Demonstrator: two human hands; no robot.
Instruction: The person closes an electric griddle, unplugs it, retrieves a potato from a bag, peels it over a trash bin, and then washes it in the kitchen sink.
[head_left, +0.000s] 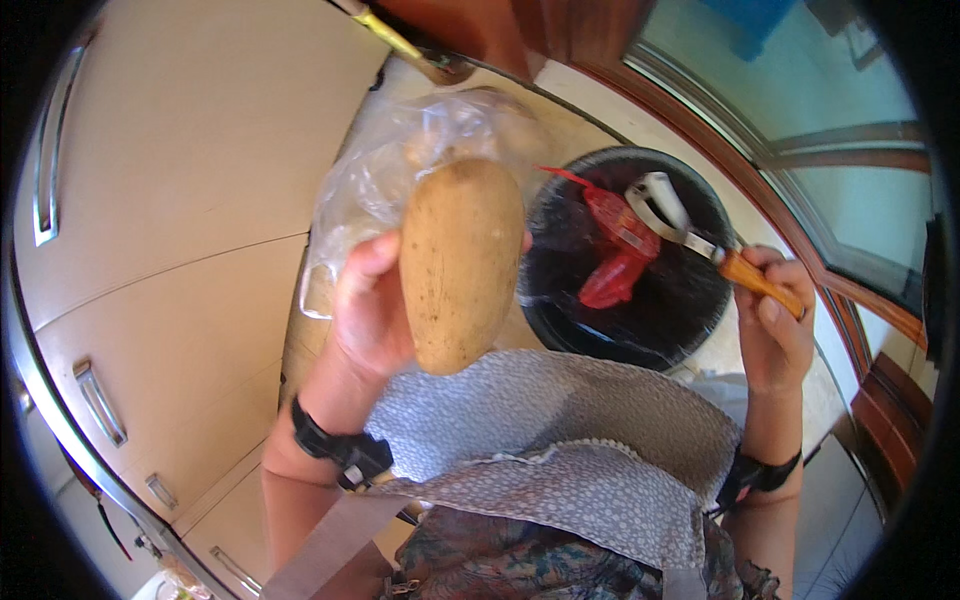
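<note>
A large, unpeeled potato (461, 270) is in my left hand (371, 307), held upright close to the camera. By its orange-brown handle I grip a peeler (667, 210) in my right hand (780, 322); its white head points away from me, over a black bucket (630, 356). Inside that bucket, on a dark plastic liner, lies a crumpled red net bag (619, 240) with a small label. Behind the potato a clear plastic bag (375, 172) rests on the floor, with pale round things inside that look like more potatoes.
Beige cabinet fronts (180, 165) with metal handles rise on the left. On the right stands a wood-framed glass door (847, 202). A patterned grey apron (525, 420) covers my lap. A yellow-marked pole (390, 34) leans at the top.
</note>
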